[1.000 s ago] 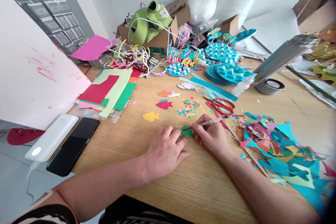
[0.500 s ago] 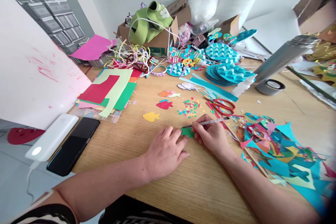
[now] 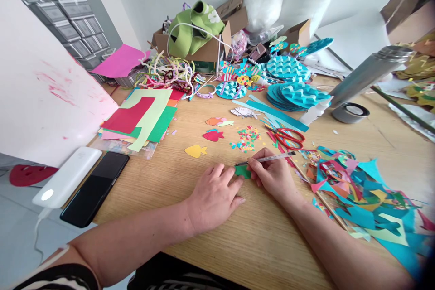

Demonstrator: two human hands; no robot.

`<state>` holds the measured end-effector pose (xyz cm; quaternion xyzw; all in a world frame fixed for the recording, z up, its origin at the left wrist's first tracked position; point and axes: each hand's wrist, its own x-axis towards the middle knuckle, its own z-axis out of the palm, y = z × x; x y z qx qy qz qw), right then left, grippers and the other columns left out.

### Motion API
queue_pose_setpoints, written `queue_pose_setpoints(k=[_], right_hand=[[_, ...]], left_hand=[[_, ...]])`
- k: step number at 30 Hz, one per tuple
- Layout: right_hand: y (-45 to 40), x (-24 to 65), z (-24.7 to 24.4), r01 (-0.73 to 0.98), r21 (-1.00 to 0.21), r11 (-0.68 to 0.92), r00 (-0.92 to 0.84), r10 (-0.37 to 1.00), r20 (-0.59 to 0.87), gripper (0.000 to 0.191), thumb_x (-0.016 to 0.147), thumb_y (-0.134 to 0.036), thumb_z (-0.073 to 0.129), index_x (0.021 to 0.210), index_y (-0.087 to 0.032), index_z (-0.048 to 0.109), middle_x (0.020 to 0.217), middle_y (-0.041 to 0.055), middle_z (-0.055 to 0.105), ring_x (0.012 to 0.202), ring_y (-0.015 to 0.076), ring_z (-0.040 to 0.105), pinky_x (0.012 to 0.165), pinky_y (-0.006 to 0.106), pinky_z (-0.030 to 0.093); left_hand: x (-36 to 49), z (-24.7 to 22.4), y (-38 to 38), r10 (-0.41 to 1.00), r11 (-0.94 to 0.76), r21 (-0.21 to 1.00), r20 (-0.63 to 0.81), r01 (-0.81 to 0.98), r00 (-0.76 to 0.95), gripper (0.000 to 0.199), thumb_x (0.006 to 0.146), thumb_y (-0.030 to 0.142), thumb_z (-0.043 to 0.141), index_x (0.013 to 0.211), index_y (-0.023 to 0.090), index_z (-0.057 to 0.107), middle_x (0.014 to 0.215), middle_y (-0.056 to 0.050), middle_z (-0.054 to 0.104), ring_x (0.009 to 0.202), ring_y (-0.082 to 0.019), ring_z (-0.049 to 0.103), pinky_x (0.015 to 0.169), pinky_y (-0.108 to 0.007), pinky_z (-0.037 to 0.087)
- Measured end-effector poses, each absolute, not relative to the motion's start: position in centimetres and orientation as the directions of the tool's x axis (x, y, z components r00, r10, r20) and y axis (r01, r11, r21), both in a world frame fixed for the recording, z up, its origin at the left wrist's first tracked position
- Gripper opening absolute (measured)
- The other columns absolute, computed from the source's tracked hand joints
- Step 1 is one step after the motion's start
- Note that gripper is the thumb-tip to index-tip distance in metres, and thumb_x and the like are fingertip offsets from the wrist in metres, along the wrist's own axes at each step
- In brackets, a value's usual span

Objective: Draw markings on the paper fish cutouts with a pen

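Note:
My right hand (image 3: 272,174) is closed on a slim light-coloured pen (image 3: 272,157), whose dark tip points left at the upper edge of a small green paper piece (image 3: 243,171). My left hand (image 3: 215,197) lies flat on the table with its fingers spread, the fingertips at the left end of the green piece. Part of that piece is hidden by the hands. Above them lie a yellow paper fish (image 3: 195,151), a red fish (image 3: 213,135), an orange fish (image 3: 213,121) and a white drawn fish (image 3: 242,112). Small coloured paper dots (image 3: 248,134) sit beside the fish.
Red-handled scissors (image 3: 288,138) and a heap of paper scraps (image 3: 363,195) lie to the right. A metal flask (image 3: 370,74) leans behind. Coloured sheets (image 3: 158,122), a black phone (image 3: 95,188) and a white power bank (image 3: 66,181) are left. Blue wavy discs (image 3: 292,96) stand at the back.
The pen and my right hand's fingers have shifted very slightly left. My left hand and the green paper look unmoved.

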<state>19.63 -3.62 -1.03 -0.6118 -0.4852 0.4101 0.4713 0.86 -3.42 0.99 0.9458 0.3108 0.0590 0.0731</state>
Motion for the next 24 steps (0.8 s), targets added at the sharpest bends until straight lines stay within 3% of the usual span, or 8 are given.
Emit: queue_pose_setpoints(k=[24], right_hand=[[-3.69,19.79,-1.24,0.228,-0.97,-0.089,0.21,0.977,-0.04,0.024,0.079,-0.039,0.064,0.071,-0.022,0.051,0.047,-0.0041,0.056,0.034,0.0097,0.048,0.032,0.019,0.035]], left_hand=[[0.9,1.14,-3.38,0.6,-0.794,0.178,0.067,0.582,0.797,0.042,0.095,0.044,0.056,0.13,0.021,0.055,0.117,-0.007,0.058,0.109,-0.026,0.048,0.095,-0.041,0.044]])
